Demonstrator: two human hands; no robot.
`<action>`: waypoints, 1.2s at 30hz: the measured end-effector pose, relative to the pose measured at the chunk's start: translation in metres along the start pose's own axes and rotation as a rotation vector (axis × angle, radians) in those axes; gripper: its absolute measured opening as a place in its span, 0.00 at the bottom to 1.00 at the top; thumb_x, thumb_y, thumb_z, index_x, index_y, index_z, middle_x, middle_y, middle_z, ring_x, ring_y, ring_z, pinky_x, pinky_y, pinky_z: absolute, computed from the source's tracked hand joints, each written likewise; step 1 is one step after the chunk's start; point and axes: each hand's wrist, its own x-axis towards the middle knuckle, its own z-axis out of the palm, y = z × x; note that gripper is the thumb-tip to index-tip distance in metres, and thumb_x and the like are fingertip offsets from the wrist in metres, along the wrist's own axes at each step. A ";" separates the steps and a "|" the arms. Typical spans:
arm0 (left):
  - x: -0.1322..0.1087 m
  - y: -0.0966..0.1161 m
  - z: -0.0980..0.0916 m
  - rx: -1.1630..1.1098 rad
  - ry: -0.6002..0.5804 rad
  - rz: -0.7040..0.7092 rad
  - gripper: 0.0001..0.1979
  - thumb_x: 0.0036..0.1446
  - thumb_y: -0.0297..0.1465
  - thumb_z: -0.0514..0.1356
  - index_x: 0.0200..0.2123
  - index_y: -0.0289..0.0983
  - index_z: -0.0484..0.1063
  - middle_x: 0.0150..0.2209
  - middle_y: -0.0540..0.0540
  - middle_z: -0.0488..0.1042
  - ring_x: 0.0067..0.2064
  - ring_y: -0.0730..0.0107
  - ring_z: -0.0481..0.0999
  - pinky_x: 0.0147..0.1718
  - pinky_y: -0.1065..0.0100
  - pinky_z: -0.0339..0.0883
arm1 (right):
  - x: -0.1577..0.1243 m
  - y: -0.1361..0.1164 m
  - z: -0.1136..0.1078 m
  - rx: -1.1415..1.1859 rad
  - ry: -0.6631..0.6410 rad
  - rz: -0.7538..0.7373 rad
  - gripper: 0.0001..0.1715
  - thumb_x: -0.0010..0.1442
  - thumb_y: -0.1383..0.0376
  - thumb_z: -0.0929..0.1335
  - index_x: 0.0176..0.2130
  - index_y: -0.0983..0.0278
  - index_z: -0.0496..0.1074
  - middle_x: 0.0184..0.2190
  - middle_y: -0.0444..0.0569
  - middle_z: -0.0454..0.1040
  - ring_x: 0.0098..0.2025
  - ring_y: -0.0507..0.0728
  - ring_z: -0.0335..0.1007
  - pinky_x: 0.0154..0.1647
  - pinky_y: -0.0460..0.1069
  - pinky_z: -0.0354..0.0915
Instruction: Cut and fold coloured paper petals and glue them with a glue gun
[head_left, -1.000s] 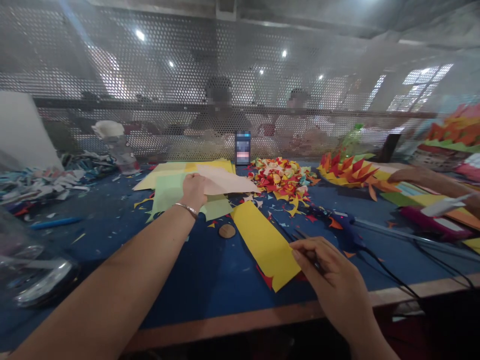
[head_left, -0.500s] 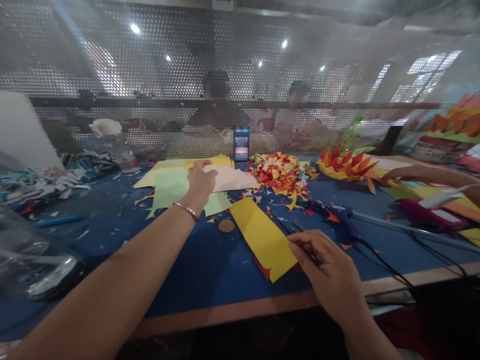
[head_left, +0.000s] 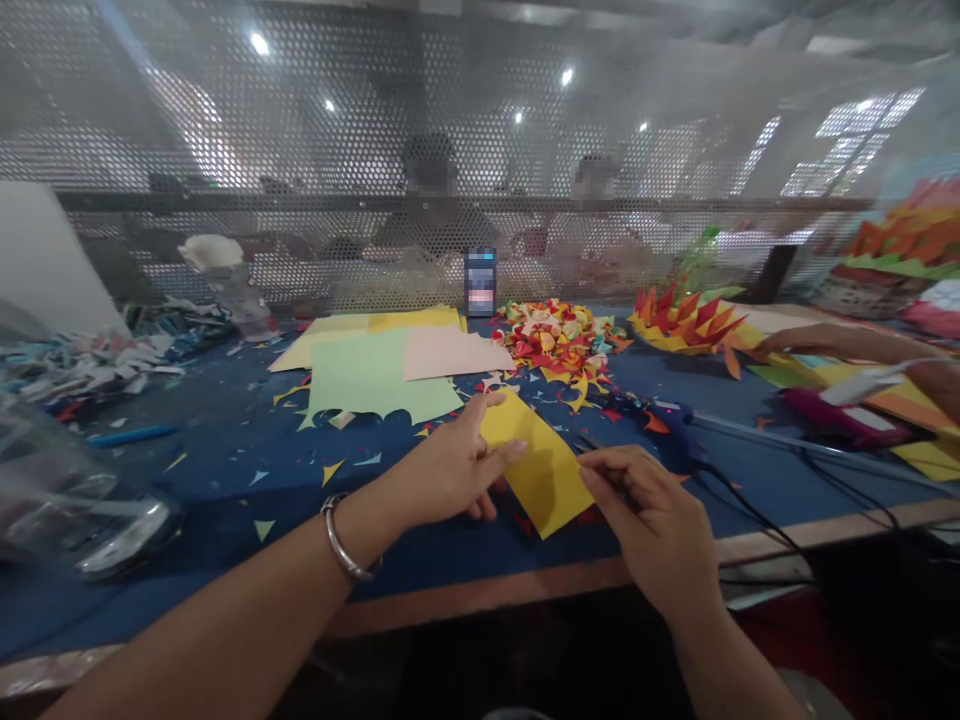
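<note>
A yellow paper strip (head_left: 538, 460) lies on the blue table (head_left: 225, 480) near its front edge. My left hand (head_left: 450, 470), with a metal bangle at the wrist, rests at the strip's left side with fingers stretched out over its edge. My right hand (head_left: 652, 520) is closed at the strip's right edge, pinching a thin dark tool (head_left: 592, 450), perhaps scissors, whose tips point away from me. Farther back lie sheets of green paper (head_left: 367, 375), pink paper (head_left: 450, 352) and yellow paper.
A heap of red, yellow and orange paper cut-outs (head_left: 559, 345) sits behind the strip. A dark glue gun (head_left: 679, 425) with a cable lies to the right. Another person's hand (head_left: 810, 340) works at the far right. A perforated metal screen (head_left: 375, 180) closes the table's back.
My left hand has let go of the pink sheet at the back and come toward me to the yellow strip. My right hand has stayed in place.
</note>
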 end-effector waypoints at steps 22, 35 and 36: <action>0.014 -0.008 -0.012 0.123 0.399 0.410 0.24 0.55 0.26 0.58 0.56 0.45 0.68 0.51 0.46 0.74 0.43 0.67 0.75 0.42 0.64 0.70 | 0.003 -0.001 -0.003 -0.097 -0.071 -0.073 0.06 0.63 0.66 0.66 0.40 0.60 0.73 0.35 0.45 0.73 0.34 0.53 0.70 0.37 0.47 0.65; 0.018 -0.010 -0.043 0.260 0.955 0.649 0.21 0.57 0.30 0.57 0.55 0.41 0.61 0.53 0.43 0.70 0.49 0.61 0.73 0.47 0.59 0.71 | 0.043 0.023 -0.023 -0.445 -0.270 -0.116 0.09 0.59 0.66 0.66 0.41 0.63 0.72 0.36 0.49 0.73 0.35 0.56 0.70 0.38 0.50 0.66; 0.018 -0.011 -0.047 0.239 0.972 0.672 0.24 0.57 0.30 0.57 0.57 0.43 0.57 0.55 0.43 0.67 0.50 0.60 0.73 0.47 0.58 0.70 | 0.043 0.024 -0.025 -0.452 -0.268 -0.112 0.09 0.59 0.66 0.66 0.40 0.63 0.73 0.36 0.49 0.73 0.35 0.56 0.70 0.37 0.50 0.66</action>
